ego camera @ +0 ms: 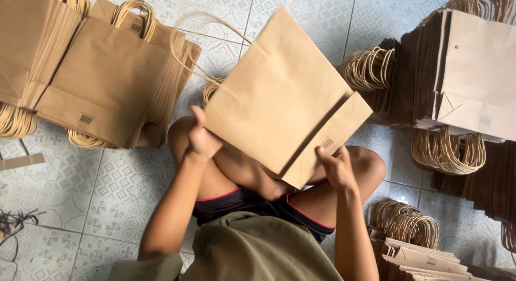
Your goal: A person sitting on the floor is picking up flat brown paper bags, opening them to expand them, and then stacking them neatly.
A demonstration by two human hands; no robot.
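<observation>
A person sits cross-legged on a pale patterned tile floor (107, 189), hemmed in by flat brown paper bags. At far left a stack of bags (102, 82) lies on the tiles, rope handles looping out at its top and bottom edges, with a dark tangle of cord (13, 222) near the lower left corner.

The left hand (201, 138) grips the lower left edge of a single flat paper bag (279, 95), thumb raised against its face and fingers curled behind it. The bag is held above the lap, tilted so that its long axis runs diagonally from upper left to lower right: the mouth and its rope handle (188, 44) point up and left, and the folded bottom flap points down and right.

The right hand (336, 165) closes on that flap's lower edge, fingers bent around the paper beside a printed barcode.

Farther right, a tall stack of bags (473, 71) rests on edge with bunched handles (371, 68) showing at its side, and more handles (446, 152) lie below it. A lower pile (419, 257) sits by the person's right knee.
</observation>
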